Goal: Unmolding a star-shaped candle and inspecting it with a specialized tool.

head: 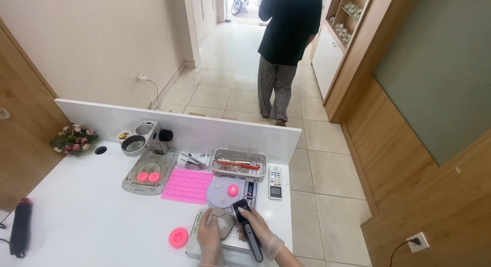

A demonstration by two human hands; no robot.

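- At the bottom centre of the frame, the left hand, gloved, has its fingers curled over a grey, lumpy piece, pinning it flat on a white box-like base so it stays steady.
- The right hand, also gloved, is wrapped around a black handheld tool, its head angled against the grey piece's right edge.
- Just above them sits a lilac round plate carrying 1 pink blob, near enough to reach.
- Left of it lies a pink mould sheet with rows of cavities; a grey tray further left holds 2 pink discs.
- A round pink mould lies lower left of the hands.
- A white remote control, a slim rectangle with coloured buttons, rests at the table's right edge.
- A person in striped trousers stands in the corridor, upper centre.
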